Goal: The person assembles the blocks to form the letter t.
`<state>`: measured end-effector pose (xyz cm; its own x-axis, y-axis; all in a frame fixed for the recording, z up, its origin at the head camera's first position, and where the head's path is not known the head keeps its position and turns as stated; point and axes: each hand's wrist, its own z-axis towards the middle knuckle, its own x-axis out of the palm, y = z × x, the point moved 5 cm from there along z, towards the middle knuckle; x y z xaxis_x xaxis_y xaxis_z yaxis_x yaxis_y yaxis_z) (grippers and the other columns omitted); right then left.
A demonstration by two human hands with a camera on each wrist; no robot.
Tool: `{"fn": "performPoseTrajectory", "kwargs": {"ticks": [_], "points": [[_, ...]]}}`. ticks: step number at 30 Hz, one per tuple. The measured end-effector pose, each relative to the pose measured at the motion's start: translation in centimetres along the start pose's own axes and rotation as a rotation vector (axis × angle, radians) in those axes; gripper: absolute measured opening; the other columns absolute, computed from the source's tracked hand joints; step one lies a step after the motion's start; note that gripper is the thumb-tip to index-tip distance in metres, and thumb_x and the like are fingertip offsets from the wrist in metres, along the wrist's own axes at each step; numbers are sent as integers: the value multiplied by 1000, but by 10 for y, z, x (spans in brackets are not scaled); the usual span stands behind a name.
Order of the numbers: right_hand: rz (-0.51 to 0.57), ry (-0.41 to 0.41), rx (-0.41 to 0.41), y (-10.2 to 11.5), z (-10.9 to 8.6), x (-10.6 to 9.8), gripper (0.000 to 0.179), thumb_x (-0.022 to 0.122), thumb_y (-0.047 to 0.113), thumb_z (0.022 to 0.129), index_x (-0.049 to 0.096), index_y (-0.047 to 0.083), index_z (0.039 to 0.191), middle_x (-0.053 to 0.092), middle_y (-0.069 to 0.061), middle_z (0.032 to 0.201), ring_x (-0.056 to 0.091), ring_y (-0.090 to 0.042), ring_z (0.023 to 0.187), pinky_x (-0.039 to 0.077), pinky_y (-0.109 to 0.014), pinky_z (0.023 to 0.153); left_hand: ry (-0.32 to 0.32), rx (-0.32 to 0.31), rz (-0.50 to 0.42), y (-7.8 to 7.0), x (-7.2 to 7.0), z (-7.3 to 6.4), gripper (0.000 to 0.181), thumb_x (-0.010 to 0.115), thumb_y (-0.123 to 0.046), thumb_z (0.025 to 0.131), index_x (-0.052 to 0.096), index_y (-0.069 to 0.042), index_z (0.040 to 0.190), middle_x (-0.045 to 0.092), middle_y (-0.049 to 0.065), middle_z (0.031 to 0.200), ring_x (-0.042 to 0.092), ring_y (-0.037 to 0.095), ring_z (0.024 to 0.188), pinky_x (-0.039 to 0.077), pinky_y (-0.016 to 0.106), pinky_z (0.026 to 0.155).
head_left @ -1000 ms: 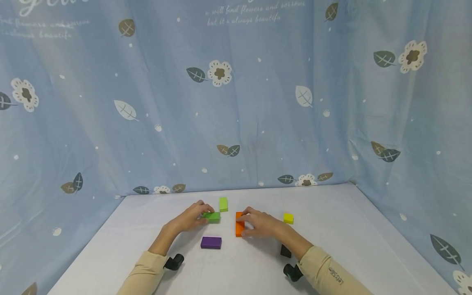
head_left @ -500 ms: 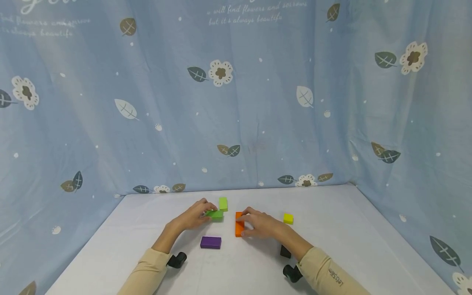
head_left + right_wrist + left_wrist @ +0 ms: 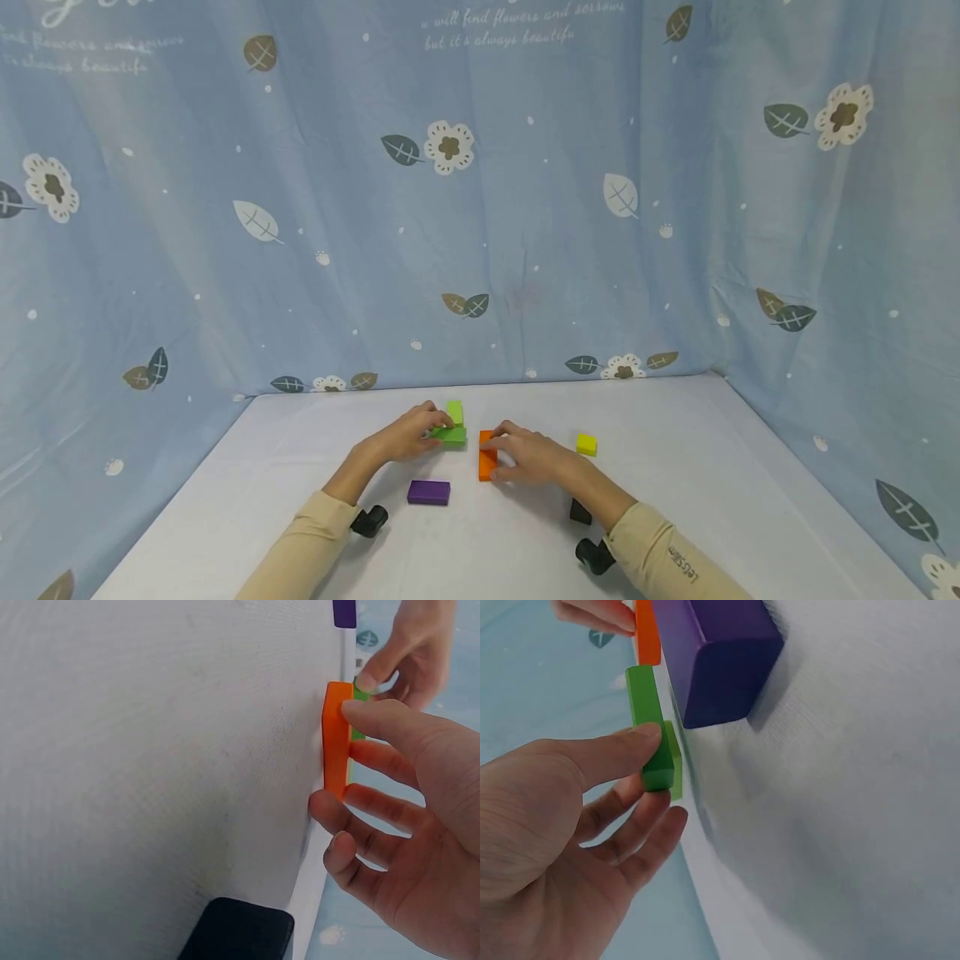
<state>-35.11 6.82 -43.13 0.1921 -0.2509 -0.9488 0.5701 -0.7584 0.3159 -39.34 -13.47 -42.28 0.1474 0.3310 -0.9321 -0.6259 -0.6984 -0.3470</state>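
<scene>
Head view: white table (image 3: 675, 450), matte, w/ pale blue fabric curtain (image 3: 525, 217) behind, soft vertical folds, leaf & flower print plus white script. L hand (image 3: 411, 432) pinches a mid-green rect. block (image 3: 452, 437), long side crosswise; its back edge meets the near end of a lime block (image 3: 454, 412) in view, can't tell if they touch. R hand (image 3: 531, 455) has its grip on an orange rect. block (image 3: 487, 468), long axis pointing away from the person, just right of the green one w/ a small gap btwn. Purple rect. block (image 3: 429, 492) lies flat, nearer the person; small yellow block (image 3: 587, 445) sits beyond R forearm; black block (image 3: 580, 512) partly hidden by same forearm. Tan cloth sleeves (image 3: 300, 546), R one w/ dark lettering.

L wrist view: thumb on one face of the green block, fingertips behind/under, so grip is firm on it; smooth, slightly glossy, w/ bevelled edges. Lime block shows just behind. Purple block looms close, flat-faced w/ softly rounded corners. Table surface reads as fine woven texture.

R wrist view: thumb on orange block's broad face, index & middle fingers at its far side, other two curled, off the block. Black block at bottom edge, dark, rounded corners; purple one cropped at top.
</scene>
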Motion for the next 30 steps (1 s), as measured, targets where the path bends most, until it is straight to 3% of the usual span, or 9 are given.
{"fn": "performPoseTrajectory", "kwargs": {"ticks": [12, 30], "points": [[-11, -4, -13, -1, 1, 1, 49, 69, 41, 90, 60, 24, 135, 51, -3, 138, 60, -24, 113, 51, -45, 97, 13, 16, 1, -6, 1, 10, 29, 68, -7, 91, 66, -3, 120, 58, 10, 105, 56, 26, 94, 49, 33, 83], [-3, -5, -5, 1, -1, -1, 49, 70, 39, 90, 60, 23, 135, 51, -3, 136, 60, -23, 111, 52, -45, 96, 6, 32, 10, -4, 3, 20, 27, 67, -7, 91, 66, -3, 118, 58, 10, 104, 54, 24, 92, 48, 34, 83]]}}
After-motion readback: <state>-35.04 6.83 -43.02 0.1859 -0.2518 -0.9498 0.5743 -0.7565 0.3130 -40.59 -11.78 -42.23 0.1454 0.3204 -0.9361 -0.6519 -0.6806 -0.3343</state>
